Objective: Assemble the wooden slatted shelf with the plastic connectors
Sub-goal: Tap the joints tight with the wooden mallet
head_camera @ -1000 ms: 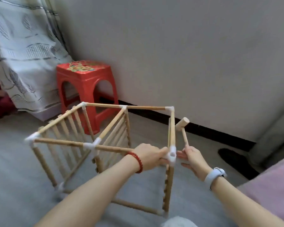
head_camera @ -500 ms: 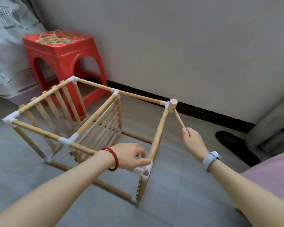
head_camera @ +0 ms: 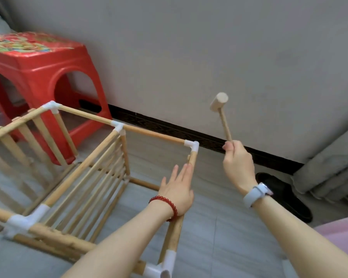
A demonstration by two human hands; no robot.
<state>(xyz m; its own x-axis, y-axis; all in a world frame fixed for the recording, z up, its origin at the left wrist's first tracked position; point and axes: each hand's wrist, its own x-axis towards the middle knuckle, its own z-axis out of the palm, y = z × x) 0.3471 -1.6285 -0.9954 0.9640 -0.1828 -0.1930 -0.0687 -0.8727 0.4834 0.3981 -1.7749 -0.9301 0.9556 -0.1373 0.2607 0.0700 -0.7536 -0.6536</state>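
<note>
The shelf frame (head_camera: 100,167) stands on the floor (head_camera: 219,227) by the wall: light, springy dowels. My left hand (head_camera: 177,189) lies flat, steadying its rail (head_camera: 192,160); my right hand (head_camera: 238,163) grips the raised mallet (head_camera: 222,115) above the corner connector (head_camera: 191,145).

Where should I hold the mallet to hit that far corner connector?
Grip the mallet low on its thin handle, from the right, as the right hand does now. The head is raised above the connector, so a low grip gives swing.
</note>
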